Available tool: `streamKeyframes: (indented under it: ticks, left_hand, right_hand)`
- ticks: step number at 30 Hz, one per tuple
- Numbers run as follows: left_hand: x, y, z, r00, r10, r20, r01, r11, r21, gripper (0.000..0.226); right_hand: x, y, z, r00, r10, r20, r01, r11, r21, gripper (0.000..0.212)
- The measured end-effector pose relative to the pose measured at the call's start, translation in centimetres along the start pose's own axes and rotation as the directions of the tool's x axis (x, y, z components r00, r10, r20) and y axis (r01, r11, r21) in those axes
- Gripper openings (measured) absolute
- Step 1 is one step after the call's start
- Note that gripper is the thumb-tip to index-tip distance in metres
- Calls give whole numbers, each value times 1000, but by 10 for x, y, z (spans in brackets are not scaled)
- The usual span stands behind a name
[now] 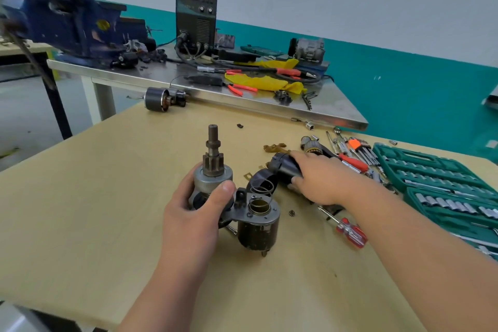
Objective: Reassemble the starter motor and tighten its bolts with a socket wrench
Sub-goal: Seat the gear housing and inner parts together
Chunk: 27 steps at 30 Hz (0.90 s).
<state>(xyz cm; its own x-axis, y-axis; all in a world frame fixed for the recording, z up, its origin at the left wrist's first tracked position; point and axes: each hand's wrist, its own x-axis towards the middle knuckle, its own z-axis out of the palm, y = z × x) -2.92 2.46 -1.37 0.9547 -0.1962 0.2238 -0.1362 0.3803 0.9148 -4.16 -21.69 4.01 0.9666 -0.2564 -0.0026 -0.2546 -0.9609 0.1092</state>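
My left hand [196, 207] grips the starter drive assembly [214, 167], a grey clutch drum with a pinion gear and an upright shaft, in the middle of the wooden table. Joined to it on the right stands the dark solenoid body [258, 226] with a brass bore and a spring [262, 188] above it. My right hand [320, 178] grips a black cylindrical part [285, 166] lying just behind the solenoid. A black motor housing [157, 99] lies at the table's far edge.
A green socket set case [442, 183] lies open at right. A red-handled screwdriver [350, 232], hex keys [358, 145] and loose sockets lie near my right arm. Behind, a steel table [336, 105] carries a blue vise [67, 19], a welder [196, 21], pliers and yellow cloth.
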Motion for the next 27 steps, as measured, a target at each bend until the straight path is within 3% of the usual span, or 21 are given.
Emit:
streamKeyframes:
  ticks: [8, 11, 13, 15, 16, 17, 18, 20, 21, 22, 24, 27]
  left_hand:
    - [1, -1, 0, 1000, -19, 12, 19, 998, -52, 45]
    - [2, -2, 2, 999, -28, 27, 29, 998, -52, 44]
    - [2, -3, 2, 999, -26, 39, 28, 998, -53, 36]
    - [1, -3, 2, 999, -21, 49, 23, 999, -48, 26]
    - [1, -3, 2, 998, -18, 53, 21, 999, -46, 26]
    - [0, -4, 2, 998, -18, 57, 20, 999, -43, 25]
    - [0, -4, 3, 998, -17, 59, 20, 999, -42, 23]
    - [0, -5, 5, 998, -24, 56, 26, 999, -43, 21]
    - [0, -6, 6, 998, -30, 55, 33, 999, -42, 20]
    - [1, -6, 8, 998, -36, 57, 38, 999, -36, 19]
    - [2, -8, 11, 997, -53, 63, 54, 998, -21, 19]
    - [4, -10, 12, 995, -69, 70, 71, 997, -23, 20]
  right_hand:
    - [-27, -22, 12, 991, 77, -108, -82, 996, -43, 70]
    - [-36, -49, 16, 950, -8, -313, 83, 970, 228, 50]
    - [-41, -63, 14, 913, 6, -408, 240, 802, 548, 42]
    - [-45, -65, 8, 925, 147, -349, 255, 442, 860, 45]
    - [-47, -62, 5, 935, 204, -291, 229, 281, 932, 46]
    - [-48, -55, 4, 933, 229, -277, 221, 242, 945, 44]
    - [-50, -45, 3, 923, 225, -312, 226, 338, 913, 39]
    - [-48, -12, 6, 882, 177, -436, 187, 718, 671, 30]
    - [-45, 9, 7, 875, 179, -450, 99, 844, 528, 29]
    - [-42, 30, 9, 886, 221, -407, -24, 900, 436, 33]
    - [-37, 62, 15, 925, 316, -210, -243, 919, 312, 51]
    - [-31, 69, 30, 964, 266, 4, -265, 957, 118, 55]
